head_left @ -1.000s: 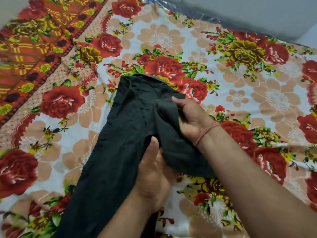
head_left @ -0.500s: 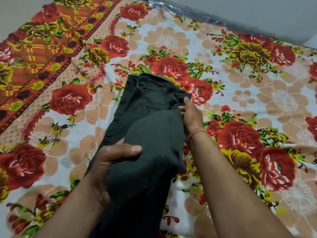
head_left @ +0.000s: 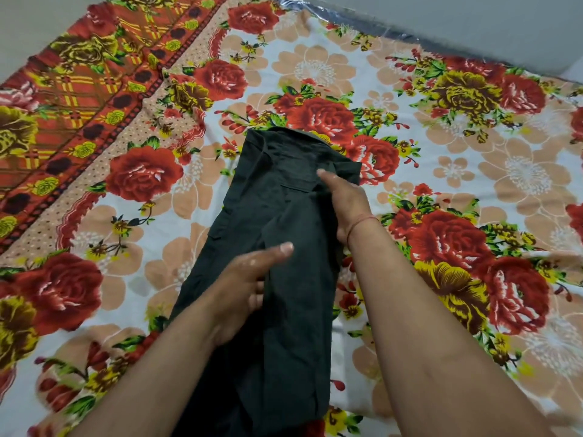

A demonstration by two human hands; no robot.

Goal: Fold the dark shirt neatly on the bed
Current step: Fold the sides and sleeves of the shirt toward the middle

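floral bedsheet (head_left: 473, 190) w/ dark shirt (head_left: 284, 234), maybe half-folded

The dark shirt (head_left: 284, 310) runs off the bottom edge, hem unseen

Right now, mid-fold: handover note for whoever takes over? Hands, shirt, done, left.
Left hand: on the dark green cotton shirt, thumb on top, fingers tucked under a fold edge, so it looks like a light grip.
Right hand: fingers press flat near the shirt's collar end; whether it grips cloth is unclear.
Shirt: lies as a long narrow strip on the floral bedsheet, collar away from the person.
Done: sides appear folded inward lengthwise.
Left: smooth it, then probably fold the length over toward the collar.
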